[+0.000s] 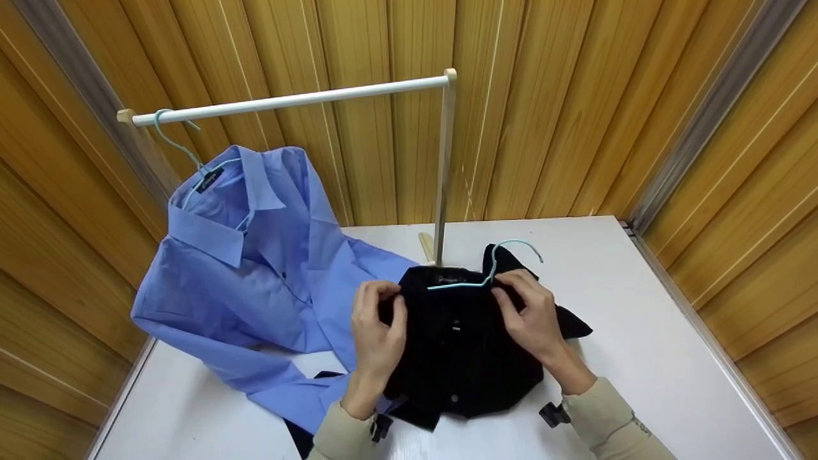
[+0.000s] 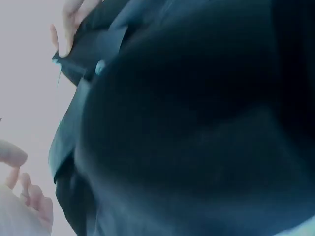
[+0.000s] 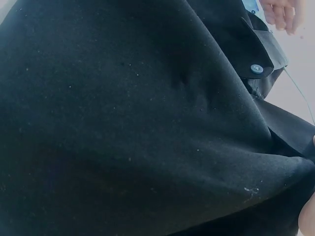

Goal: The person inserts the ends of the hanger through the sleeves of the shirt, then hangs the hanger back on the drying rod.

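A black buttoned shirt [image 1: 473, 358] with a collar lies bunched on the white table [image 1: 639, 306]. Part of a light-blue wire hanger [image 1: 457, 286] sits in its neck, and the hook stands up at the back right. My right hand [image 1: 529, 313] pinches the cloth beside the hanger's neck. At the collar's left edge is my left hand [image 1: 378, 329], its fingertips close to the cloth. The left wrist view shows loosely bent fingers [image 2: 37, 196], apart from the black fabric. Dark cloth [image 3: 123, 123] fills most of the right wrist view.
On the left, a blue shirt [image 1: 211, 275] hangs by a hanger hook [image 1: 167, 137] from the white rail [image 1: 307, 99] of a small rack. Its sleeve [image 1: 281, 390] spreads over the table. The rack's post [image 1: 444, 166] rises behind the black shirt. Wood-patterned panels [image 1: 543, 115] enclose the table.
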### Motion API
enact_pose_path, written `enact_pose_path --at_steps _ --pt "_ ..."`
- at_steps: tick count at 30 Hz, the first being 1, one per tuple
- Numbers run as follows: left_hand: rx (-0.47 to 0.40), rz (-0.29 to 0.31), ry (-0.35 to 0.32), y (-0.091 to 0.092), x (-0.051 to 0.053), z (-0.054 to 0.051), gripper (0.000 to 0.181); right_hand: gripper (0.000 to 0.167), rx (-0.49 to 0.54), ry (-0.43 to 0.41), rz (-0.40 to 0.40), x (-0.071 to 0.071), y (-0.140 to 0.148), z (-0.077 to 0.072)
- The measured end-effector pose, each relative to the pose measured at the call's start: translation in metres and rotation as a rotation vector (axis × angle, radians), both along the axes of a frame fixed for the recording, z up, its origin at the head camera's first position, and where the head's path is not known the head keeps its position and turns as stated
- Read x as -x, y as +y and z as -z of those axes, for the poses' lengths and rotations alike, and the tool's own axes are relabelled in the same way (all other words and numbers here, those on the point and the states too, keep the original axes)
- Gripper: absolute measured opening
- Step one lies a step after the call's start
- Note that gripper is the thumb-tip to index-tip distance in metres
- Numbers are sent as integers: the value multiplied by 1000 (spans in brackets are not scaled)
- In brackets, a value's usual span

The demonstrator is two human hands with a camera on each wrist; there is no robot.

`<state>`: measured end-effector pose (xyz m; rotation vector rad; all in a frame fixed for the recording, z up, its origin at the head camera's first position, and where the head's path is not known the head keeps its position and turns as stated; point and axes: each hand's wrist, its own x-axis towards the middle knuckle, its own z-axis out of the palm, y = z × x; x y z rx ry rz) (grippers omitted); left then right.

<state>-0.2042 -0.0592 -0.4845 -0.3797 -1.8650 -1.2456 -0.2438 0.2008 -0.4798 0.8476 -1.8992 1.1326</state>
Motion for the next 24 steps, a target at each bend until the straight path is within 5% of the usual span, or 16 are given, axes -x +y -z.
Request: enact_pose_path --at_steps 4,7,15,24 --pt "94 -81 -198 -15 1 0 22 28 1 -3 3 0 0 0" --pt "188 -75 -280 -22 0 3 23 30 0 0 6 1 0 2" --pt "253 49 -208 -37 4 4 13 31 -13 -8 3 1 0 3" --pt "290 148 -245 -45 3 -1 14 34 -42 -12 -56 3 2 4"
